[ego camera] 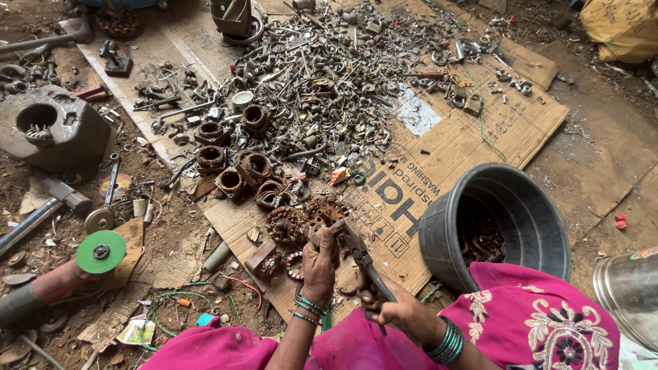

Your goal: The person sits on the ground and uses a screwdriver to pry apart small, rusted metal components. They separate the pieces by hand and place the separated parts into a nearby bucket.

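My left hand (319,264) grips a rusty round motor coil part (322,214) low in the middle of the view. My right hand (399,310) is closed on the handles of a pair of pliers (356,248), whose jaws reach up to the coil part beside my left fingers. Both wrists wear green bangles. More rusty coil and stator pieces (238,175) lie on the flattened cardboard (480,130) just beyond my hands. A pink embroidered garment covers my knees at the bottom edge.
A dark plastic bucket (439,240) holding rusty scraps stands right of my hands. A big heap of nuts, bolts and metal bits (329,75) covers the far cardboard. An angle grinder with a green disc (100,251), a hammer (48,205) and a metal block (51,130) lie left. A steel pot (630,291) is at right.
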`<state>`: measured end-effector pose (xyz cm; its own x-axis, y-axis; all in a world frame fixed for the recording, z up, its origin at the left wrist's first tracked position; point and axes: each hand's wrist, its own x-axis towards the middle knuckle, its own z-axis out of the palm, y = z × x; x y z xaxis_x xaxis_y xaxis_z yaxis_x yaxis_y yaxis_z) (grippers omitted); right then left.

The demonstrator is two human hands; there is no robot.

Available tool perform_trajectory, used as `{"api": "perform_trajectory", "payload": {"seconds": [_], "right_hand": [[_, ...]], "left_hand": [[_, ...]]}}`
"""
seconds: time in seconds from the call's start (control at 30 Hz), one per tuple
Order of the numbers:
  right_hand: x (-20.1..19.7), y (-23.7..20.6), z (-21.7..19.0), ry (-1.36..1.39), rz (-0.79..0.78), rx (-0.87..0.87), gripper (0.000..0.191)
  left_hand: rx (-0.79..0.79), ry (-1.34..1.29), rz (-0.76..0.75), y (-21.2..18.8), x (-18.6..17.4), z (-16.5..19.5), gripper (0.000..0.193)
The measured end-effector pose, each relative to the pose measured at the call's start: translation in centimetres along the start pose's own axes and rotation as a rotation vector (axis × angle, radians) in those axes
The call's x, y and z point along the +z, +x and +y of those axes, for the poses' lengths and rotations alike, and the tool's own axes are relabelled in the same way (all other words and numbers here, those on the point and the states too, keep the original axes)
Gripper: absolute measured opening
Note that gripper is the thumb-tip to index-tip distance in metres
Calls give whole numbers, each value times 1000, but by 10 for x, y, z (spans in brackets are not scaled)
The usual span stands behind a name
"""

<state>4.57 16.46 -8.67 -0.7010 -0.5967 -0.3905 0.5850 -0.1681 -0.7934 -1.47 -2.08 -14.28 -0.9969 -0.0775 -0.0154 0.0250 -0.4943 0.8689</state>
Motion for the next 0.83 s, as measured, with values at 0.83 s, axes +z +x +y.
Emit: {"api": "perform_trajectory", "payload": {"seconds": [0.83], "right_hand": [[-39,15,17,-275,-13,69,67]], "left_hand": [[-373,-179,210,15,-17,16,44]]}}
